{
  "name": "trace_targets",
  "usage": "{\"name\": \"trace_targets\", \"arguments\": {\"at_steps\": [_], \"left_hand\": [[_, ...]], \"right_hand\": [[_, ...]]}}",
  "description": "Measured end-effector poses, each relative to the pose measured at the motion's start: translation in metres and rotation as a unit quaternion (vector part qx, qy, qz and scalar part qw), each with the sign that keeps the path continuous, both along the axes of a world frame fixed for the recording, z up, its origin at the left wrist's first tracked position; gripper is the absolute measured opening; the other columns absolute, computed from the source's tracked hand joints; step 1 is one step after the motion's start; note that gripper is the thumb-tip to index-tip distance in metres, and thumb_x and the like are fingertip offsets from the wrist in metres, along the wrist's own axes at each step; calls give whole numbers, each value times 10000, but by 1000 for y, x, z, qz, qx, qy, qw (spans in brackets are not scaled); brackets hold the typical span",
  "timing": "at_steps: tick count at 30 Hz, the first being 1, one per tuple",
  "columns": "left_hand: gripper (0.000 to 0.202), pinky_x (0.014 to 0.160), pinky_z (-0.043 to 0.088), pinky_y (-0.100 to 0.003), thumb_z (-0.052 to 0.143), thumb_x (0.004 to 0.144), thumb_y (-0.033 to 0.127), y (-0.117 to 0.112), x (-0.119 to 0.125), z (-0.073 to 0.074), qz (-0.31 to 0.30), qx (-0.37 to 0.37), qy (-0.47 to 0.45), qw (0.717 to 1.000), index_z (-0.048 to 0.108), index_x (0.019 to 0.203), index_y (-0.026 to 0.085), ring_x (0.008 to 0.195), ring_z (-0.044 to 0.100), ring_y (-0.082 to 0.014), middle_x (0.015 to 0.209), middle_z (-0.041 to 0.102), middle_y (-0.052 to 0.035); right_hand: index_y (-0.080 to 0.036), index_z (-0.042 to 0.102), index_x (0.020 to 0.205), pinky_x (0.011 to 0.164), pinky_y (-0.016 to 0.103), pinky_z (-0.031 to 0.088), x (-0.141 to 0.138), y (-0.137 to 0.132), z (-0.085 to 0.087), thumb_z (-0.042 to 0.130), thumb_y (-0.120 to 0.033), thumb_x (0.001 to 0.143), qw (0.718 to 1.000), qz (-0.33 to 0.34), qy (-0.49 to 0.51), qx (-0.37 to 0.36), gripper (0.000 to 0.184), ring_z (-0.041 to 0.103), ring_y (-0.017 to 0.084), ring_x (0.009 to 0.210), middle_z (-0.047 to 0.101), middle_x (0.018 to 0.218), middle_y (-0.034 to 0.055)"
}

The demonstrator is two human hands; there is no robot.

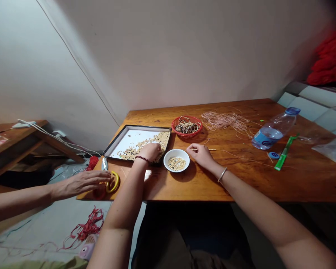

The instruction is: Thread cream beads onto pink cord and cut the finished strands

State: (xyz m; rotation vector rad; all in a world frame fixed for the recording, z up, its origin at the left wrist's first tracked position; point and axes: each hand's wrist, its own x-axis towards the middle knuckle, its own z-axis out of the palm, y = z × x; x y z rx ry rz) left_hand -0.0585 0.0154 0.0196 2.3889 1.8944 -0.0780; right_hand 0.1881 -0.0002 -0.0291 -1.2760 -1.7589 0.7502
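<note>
Here, left fingers (156, 146) touch loose beads (160, 139), right fingers (190, 148) a beaded cord (204, 149).

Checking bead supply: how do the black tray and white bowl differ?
The tray is rectangular and black-rimmed; the bowl is round and white. The tray is much larger than the bowl. The tray's beads spread in a light-and-dark band; the bowl's form a small pale heap. Both hold beads on the wooden table.

Soft, fairly dim light here on the pale wall (168, 56), with a gentle sheen across the worktop (305, 179)! The bowl (176, 160) throws a faint shadow toward five o'clock. Up at two o'clock, the red cloth (332, 59) smears into blur, the corner falls dark, and the edges bow outward.
</note>
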Motion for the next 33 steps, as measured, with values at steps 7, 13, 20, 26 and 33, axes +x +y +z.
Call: {"name": "trace_targets", "arguments": {"at_steps": [7,13,20,26,33], "left_hand": [[218,687,460,-237,501,844,274,1,7,1,-72,59,-145,985,678,931,179,788,637,-168,879,708,-56],[173,651,464,-223,581,792,303,3,7,-2,-88,52,-247,964,697,827,180,727,630,-146,811,713,-28],[183,728,475,-282,545,808,239,7,-7,-6,24,108,-113,987,711,843,172,807,658,-213,866,726,-81],[143,744,469,-282,586,791,276,4,-5,-10,67,54,-54,995,697,851,208,858,660,-227,864,723,-78],[134,732,481,-308,567,812,251,4,-7,-7,50,91,-101,989,682,859,202,839,660,-229,878,725,-72]], "right_hand": [[-167,647,724,617,259,452,-3,0,-2,542,-431,834,999,3,33,10,304,647,188,681,701,722,57],[-171,647,763,645,261,455,-4,1,-1,531,-419,851,999,22,41,7,287,648,184,716,708,777,54],[-179,653,784,642,260,450,-7,0,-5,519,-414,867,999,32,31,-6,284,637,177,711,702,772,38],[-169,654,777,665,268,460,-6,0,-5,525,-395,864,999,30,37,-12,275,643,187,733,707,782,53],[-170,635,768,664,279,468,-2,7,-7,523,-420,854,999,13,46,-4,287,645,194,726,701,778,58]]}}
